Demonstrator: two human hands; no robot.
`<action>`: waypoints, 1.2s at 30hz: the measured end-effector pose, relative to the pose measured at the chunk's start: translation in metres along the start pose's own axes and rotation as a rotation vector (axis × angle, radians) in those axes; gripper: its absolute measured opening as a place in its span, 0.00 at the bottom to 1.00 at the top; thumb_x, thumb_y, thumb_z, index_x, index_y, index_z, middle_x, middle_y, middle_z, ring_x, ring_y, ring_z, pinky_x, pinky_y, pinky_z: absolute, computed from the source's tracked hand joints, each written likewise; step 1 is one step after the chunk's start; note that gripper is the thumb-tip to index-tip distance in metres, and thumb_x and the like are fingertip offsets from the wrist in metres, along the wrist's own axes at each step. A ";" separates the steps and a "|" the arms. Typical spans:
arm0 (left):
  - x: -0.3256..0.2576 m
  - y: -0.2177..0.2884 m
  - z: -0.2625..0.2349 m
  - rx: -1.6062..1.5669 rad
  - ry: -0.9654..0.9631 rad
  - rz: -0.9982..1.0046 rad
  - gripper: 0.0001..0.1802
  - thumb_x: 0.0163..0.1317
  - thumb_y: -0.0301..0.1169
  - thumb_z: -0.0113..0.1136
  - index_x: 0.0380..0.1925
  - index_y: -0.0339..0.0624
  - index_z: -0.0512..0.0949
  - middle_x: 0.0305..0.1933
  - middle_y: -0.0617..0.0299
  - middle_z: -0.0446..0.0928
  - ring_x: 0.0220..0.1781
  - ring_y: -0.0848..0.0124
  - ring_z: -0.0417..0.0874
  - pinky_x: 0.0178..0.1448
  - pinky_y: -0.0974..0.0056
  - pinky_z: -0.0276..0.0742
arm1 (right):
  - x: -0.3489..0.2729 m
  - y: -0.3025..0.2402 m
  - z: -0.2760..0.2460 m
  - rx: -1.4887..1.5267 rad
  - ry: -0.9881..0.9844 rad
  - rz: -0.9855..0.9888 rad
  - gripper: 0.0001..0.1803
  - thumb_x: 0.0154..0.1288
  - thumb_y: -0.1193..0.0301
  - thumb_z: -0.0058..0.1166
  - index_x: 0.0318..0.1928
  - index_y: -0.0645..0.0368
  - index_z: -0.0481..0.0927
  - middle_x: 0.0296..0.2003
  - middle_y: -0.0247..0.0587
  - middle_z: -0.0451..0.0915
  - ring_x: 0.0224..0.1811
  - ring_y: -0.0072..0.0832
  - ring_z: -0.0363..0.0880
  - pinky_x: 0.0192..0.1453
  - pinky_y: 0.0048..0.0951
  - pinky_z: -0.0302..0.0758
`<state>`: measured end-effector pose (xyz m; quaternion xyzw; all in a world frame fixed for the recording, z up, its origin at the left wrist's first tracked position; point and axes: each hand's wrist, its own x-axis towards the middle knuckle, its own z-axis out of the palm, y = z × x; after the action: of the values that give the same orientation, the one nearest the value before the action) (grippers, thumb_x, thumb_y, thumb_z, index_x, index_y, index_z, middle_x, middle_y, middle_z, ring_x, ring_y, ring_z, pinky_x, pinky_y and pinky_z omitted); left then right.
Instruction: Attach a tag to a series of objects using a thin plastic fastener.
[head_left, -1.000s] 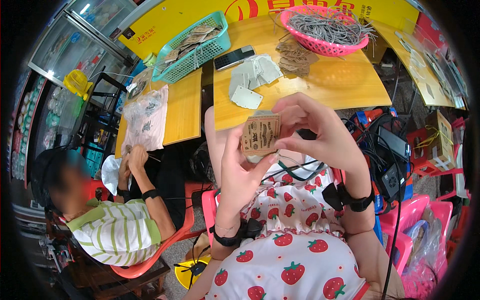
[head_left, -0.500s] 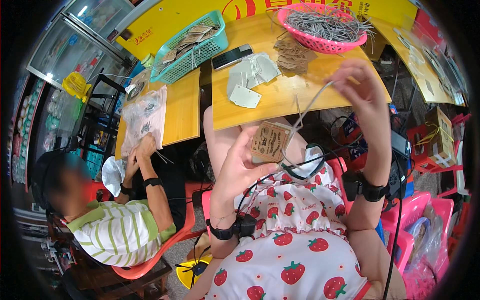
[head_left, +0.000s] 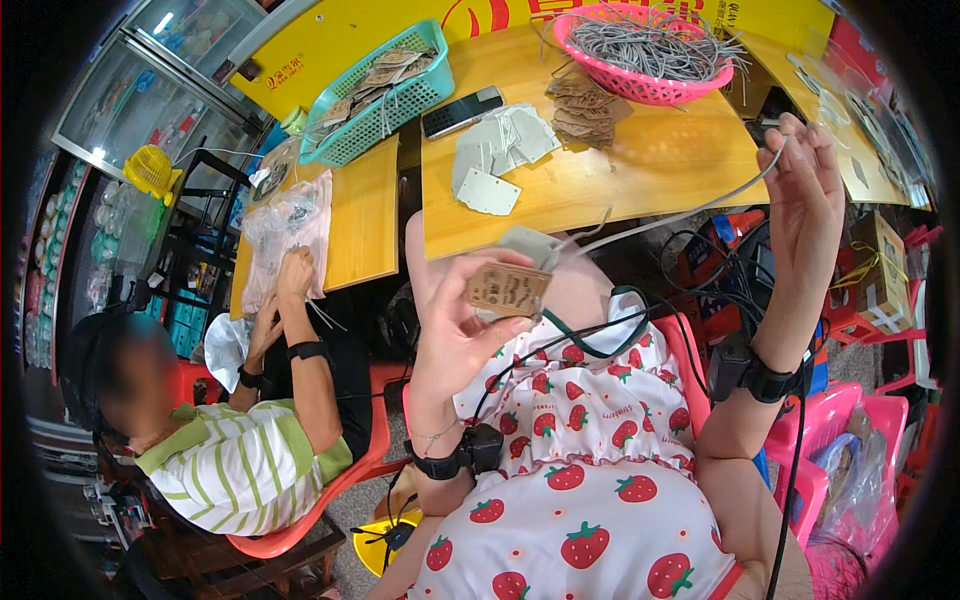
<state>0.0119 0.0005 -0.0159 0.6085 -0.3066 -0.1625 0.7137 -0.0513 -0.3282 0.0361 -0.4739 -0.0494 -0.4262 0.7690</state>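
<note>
Within left hand [head_left: 452, 328], brown tag [head_left: 505, 289], seemingly threaded

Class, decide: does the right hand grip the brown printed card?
No, the left hand grips the brown printed card, while the right hand holds the grey cord.

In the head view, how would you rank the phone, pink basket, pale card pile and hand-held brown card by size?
1. Pink basket
2. Pale card pile
3. Phone and brown card: too alike to rank; the card seems nearer the camera.
</note>
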 end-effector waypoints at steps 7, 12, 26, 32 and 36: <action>0.000 -0.002 0.003 -0.112 0.038 0.115 0.28 0.49 0.14 0.66 0.49 0.38 0.64 0.60 0.48 0.67 0.57 0.67 0.75 0.55 0.65 0.78 | -0.026 0.012 0.049 -0.235 -0.669 0.345 0.12 0.59 0.86 0.47 0.44 0.66 0.75 0.40 0.38 0.77 0.40 0.25 0.79 0.47 0.24 0.74; -0.001 -0.002 0.007 -0.154 0.009 0.107 0.28 0.50 0.13 0.65 0.49 0.38 0.64 0.60 0.46 0.67 0.57 0.66 0.74 0.55 0.66 0.78 | -0.041 0.035 0.058 -0.491 -0.993 0.410 0.26 0.54 0.92 0.46 0.53 0.62 0.77 0.35 0.38 0.76 0.35 0.24 0.77 0.43 0.24 0.75; 0.001 -0.003 0.014 -0.056 0.052 0.054 0.28 0.51 0.13 0.64 0.51 0.35 0.64 0.61 0.51 0.68 0.57 0.67 0.76 0.53 0.66 0.80 | -0.052 0.031 0.080 -0.383 -0.919 0.253 0.25 0.58 0.90 0.48 0.58 0.66 0.72 0.38 0.37 0.77 0.39 0.23 0.79 0.46 0.23 0.75; 0.001 -0.008 0.012 -0.116 0.070 0.165 0.26 0.51 0.14 0.65 0.46 0.36 0.63 0.60 0.43 0.66 0.55 0.67 0.76 0.51 0.68 0.80 | -0.054 0.036 0.085 -0.346 -0.632 0.371 0.16 0.59 0.88 0.51 0.49 0.68 0.74 0.38 0.39 0.78 0.41 0.24 0.82 0.48 0.23 0.76; 0.000 -0.010 0.012 -0.084 0.104 0.150 0.30 0.46 0.18 0.69 0.47 0.36 0.61 0.61 0.43 0.65 0.49 0.62 0.79 0.46 0.61 0.82 | -0.055 0.038 0.091 -0.468 -0.592 0.326 0.14 0.57 0.87 0.55 0.45 0.67 0.74 0.35 0.38 0.81 0.39 0.22 0.82 0.47 0.23 0.77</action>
<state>0.0056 -0.0110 -0.0249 0.5610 -0.3067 -0.0897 0.7636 -0.0296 -0.2179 0.0337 -0.7400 -0.0946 -0.1436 0.6503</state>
